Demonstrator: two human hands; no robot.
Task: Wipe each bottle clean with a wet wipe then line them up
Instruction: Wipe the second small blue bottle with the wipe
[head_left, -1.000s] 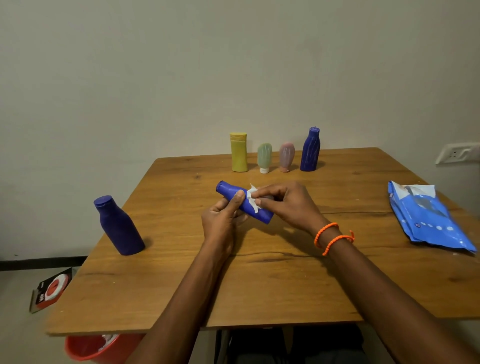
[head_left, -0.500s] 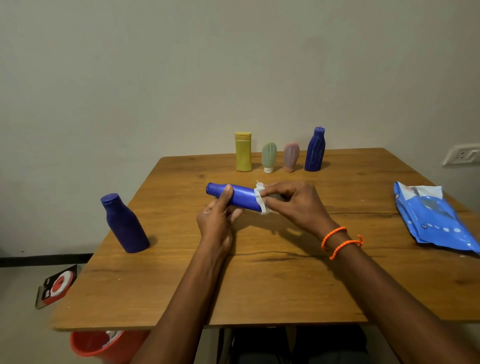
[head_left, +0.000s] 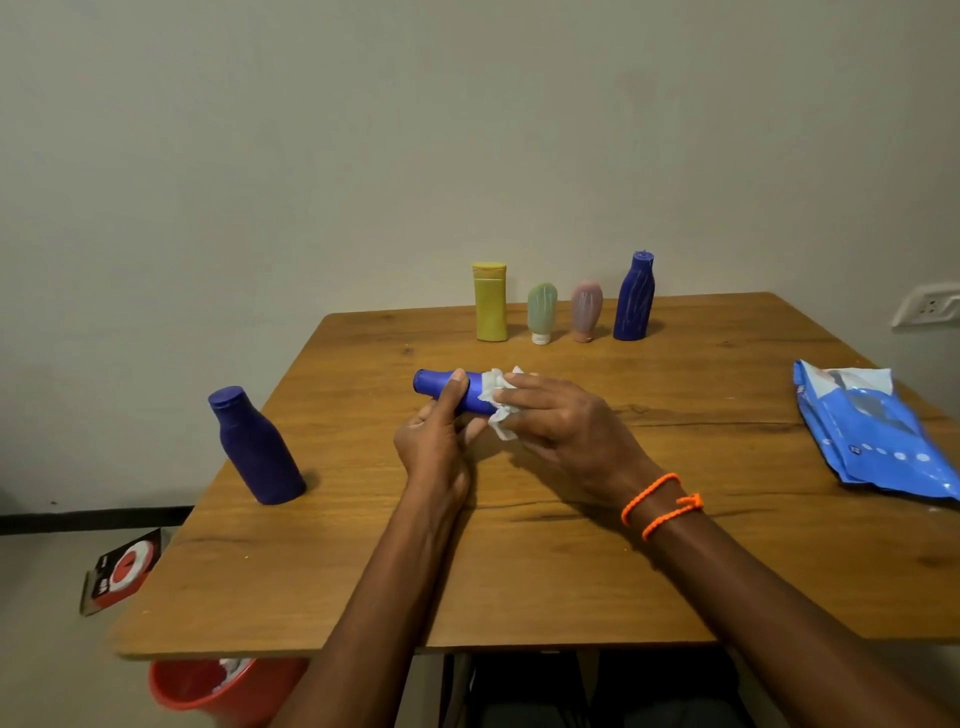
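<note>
On the table (head_left: 519, 571), six bottles: four lined, one held (head_left: 447, 387).

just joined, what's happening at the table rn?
A person is wiping a blue bottle held sideways over the wooden table. The left hand grips it near the cap end; the right hand rubs a white wet wipe on its body. Four bottles stand in a row at the back: yellow bottle, green bottle, pink bottle, dark blue bottle. One purple bottle waits on the left.

Left hand (head_left: 434, 447) thumb up, gripping; right hand (head_left: 561, 431) fingers curled, gripping.
</note>
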